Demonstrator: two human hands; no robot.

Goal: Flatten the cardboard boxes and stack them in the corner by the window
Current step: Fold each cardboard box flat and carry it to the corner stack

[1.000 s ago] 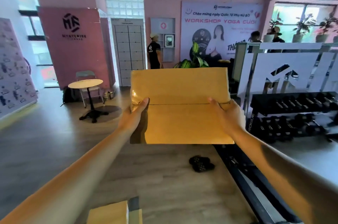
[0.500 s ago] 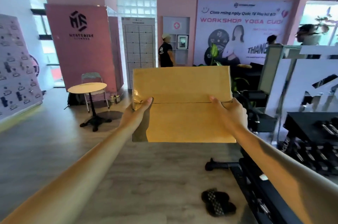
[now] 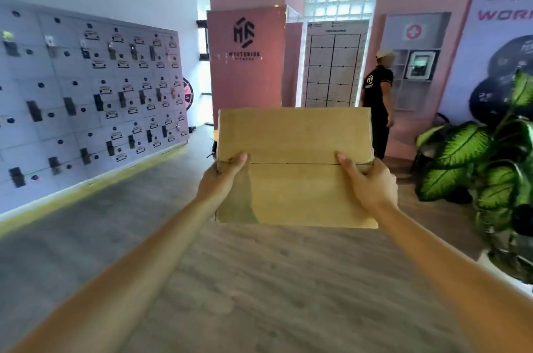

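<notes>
A cardboard box [image 3: 294,150] is held up in front of the person, above the wooden floor [image 3: 259,289], at arm's length. Its left edge is gripped by the left hand [image 3: 222,179], thumb lying across the front near the flap seam. Its right edge is gripped by the right hand [image 3: 366,182], thumb likewise across the front.

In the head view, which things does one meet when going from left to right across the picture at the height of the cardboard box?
Locker wall → left hand → cardboard box → right hand → leafy plant.
</notes>
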